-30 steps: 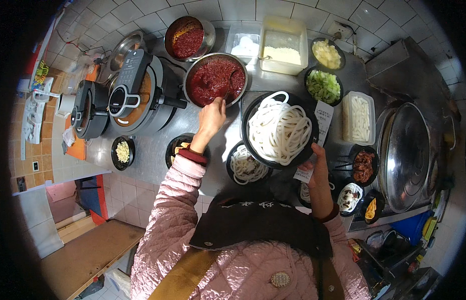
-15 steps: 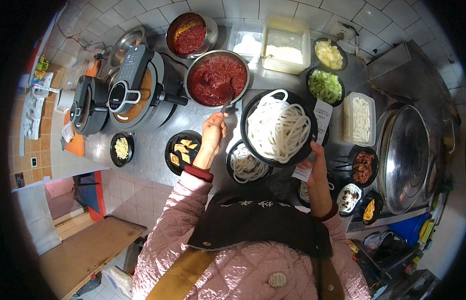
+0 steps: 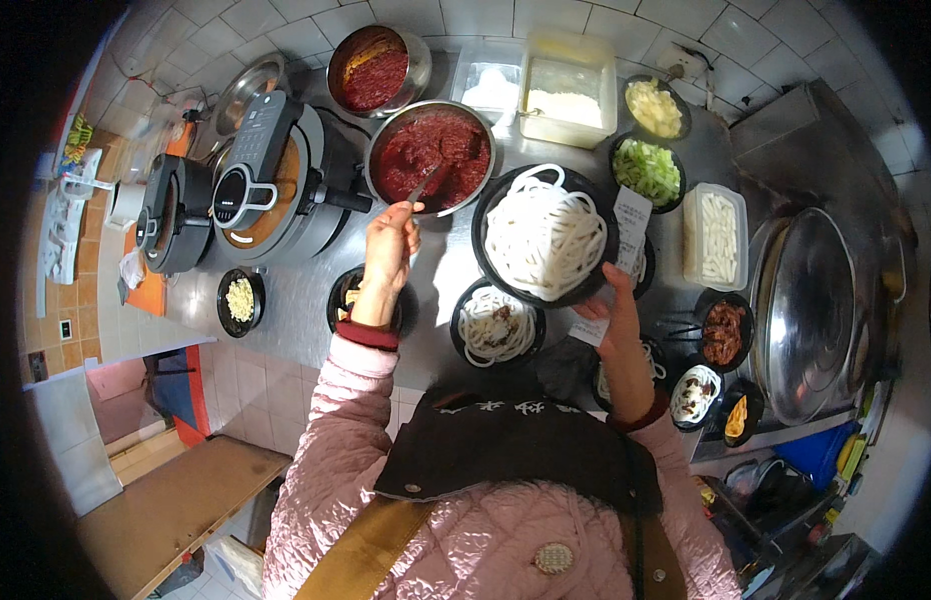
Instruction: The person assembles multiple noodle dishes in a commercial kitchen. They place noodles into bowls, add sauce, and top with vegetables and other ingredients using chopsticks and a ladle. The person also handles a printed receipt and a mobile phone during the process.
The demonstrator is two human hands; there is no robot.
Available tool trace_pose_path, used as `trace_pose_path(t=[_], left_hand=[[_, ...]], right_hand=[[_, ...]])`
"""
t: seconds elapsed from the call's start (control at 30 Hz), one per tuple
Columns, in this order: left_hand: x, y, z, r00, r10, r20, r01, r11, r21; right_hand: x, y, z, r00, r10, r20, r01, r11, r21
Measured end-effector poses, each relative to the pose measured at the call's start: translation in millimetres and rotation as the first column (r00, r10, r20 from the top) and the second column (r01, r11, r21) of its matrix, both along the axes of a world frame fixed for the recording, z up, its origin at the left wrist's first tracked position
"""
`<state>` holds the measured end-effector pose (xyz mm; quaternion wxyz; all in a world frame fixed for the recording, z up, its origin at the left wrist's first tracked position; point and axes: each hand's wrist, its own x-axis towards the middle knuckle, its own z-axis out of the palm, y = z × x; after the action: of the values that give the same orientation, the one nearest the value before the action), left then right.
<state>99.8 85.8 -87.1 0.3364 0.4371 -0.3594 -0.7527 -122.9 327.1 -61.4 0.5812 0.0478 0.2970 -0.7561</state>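
My left hand (image 3: 390, 248) is closed around the handle of a metal spoon (image 3: 422, 187). The spoon's far end dips into thick red sauce (image 3: 411, 150) in a round steel bowl (image 3: 374, 187). To the right, my right hand (image 3: 622, 312) grips the rim of a black bowl (image 3: 489, 262) heaped with thick white noodles (image 3: 546, 235), held up over the counter. A printed paper slip (image 3: 633, 222) shows beside that bowl, its lower end by my right fingers. Below stands another black bowl of noodles (image 3: 491, 325) with dark bits on top.
Farther back are a steel pot of red paste (image 3: 374, 80), a white tub (image 3: 569, 105), chopped greens (image 3: 648, 172) and pale yellow pieces (image 3: 654, 108). Two grey cookers (image 3: 271, 180) stand left. A large lidded pan (image 3: 811, 310) and small bowls, including dark meat (image 3: 724, 335), sit right.
My left hand has moved left with the spoon, whose end has shifted left within the sauce. The held noodle bowl has come slightly left and up with my right hand.
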Motion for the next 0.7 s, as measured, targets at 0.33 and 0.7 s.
trace_pose_path(t=[0.33, 0.7], left_hand=[[46, 80, 90, 0.764, 0.274, 0.584, 0.460, 0.404, -0.791], [51, 86, 93, 0.683, 0.477, 0.553, 0.694, -0.188, -0.695]], right_hand=[[11, -68, -18, 0.994, 0.080, 0.074, -0.059, 0.965, -0.257], [17, -77, -25, 0.996, 0.090, 0.025, -0.080, 0.961, -0.264]])
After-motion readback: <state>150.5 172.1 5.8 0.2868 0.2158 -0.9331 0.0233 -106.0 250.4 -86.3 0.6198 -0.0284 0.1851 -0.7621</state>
